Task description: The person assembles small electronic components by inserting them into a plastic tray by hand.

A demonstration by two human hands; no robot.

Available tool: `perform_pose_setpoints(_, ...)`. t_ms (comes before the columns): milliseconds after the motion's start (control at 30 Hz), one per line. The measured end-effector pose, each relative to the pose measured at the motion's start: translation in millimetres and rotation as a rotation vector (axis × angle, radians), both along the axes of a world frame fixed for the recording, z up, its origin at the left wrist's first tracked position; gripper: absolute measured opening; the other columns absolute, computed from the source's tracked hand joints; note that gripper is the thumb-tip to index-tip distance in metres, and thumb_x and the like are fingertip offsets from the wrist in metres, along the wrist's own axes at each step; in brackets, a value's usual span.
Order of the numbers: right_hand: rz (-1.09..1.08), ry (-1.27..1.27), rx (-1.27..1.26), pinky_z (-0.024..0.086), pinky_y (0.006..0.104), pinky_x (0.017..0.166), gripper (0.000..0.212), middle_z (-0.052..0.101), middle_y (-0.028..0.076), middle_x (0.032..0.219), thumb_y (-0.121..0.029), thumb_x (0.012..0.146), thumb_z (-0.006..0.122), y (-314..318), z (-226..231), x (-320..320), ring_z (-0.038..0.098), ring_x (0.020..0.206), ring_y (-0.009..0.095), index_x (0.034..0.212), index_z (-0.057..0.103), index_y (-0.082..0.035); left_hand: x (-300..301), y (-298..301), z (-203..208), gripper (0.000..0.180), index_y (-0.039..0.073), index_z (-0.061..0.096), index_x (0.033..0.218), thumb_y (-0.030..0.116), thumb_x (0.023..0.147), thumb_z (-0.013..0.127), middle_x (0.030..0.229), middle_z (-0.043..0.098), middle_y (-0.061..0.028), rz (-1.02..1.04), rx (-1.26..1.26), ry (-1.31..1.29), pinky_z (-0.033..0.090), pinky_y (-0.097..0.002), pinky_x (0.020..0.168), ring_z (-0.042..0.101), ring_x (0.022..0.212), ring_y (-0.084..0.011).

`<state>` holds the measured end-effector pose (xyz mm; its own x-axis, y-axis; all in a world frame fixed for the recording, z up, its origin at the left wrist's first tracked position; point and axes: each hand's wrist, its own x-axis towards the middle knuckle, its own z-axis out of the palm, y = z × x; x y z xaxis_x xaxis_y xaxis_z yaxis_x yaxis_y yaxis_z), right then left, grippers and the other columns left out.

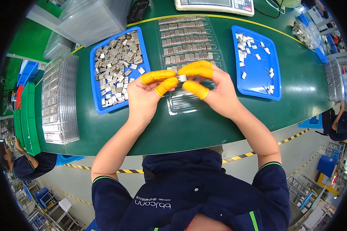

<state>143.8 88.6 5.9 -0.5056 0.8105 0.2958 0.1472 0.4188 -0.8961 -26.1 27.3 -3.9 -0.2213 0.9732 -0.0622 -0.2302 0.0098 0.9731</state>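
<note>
In front of me, both hands meet over a clear plastic compartment tray (180, 109). Yellow finger cots cover the thumb and forefinger of each. A small white and silver piece (182, 77), perhaps a connector, is pinched between the fingertips; its details are too small to make out. My left hand (142, 94) closes on its left side, and my right hand (222, 90) has its thumb and forefinger at its right side. Farther back in the tray lie rows of silver metal parts (187, 47) with thin reddish wires. The hands hide part of the tray's middle.
A blue tray (98, 101) on the left holds many loose silver parts. On the right, another blue tray (258, 94) has several small white pieces with wires. Stacked clear trays (59, 100) stand at far left beside green bins (29, 115). A scale (216, 4) sits at the back.
</note>
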Motion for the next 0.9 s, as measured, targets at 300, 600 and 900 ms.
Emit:
perform_pose_setpoints(300,0.148,0.034,-0.481,0.045,0.0266,0.082,0.015,0.065,0.006,0.092,-0.006,0.076,0.066,13,1,12,0.06,0.085,0.015,0.091,0.067,-0.001,-2,-2,7,0.022,-0.008,0.063,0.095,-0.005,0.073,0.067,0.09,0.065,-0.0141,-0.09,-0.079,0.04,0.053,-0.0281,0.078,0.064,0.083,-0.0183)
perform_pose_setpoints(600,0.109,0.079,-0.437,0.046,0.025,0.079,0.015,0.064,0.006,0.09,-0.004,0.074,0.069,1,-8,5,0.06,0.083,0.013,0.088,0.067,-0.001,-3,-4,6,0.017,-0.008,0.064,0.091,-0.006,0.074,0.066,0.089,0.065,-0.0146,-0.142,-0.04,0.16,0.054,-0.0288,0.075,0.065,0.079,-0.019)
perform_pose_setpoints(900,-0.037,0.4,-0.493,0.044,0.0263,0.082,0.01,0.061,0.006,0.097,-0.005,0.083,0.06,1,-2,3,0.056,0.09,0.013,0.092,0.058,-0.001,6,6,19,0.019,-0.005,0.063,0.092,0.012,0.087,0.056,0.084,0.065,-0.0144,0.012,0.026,-0.126,0.054,-0.0271,0.067,0.065,0.072,-0.0197)
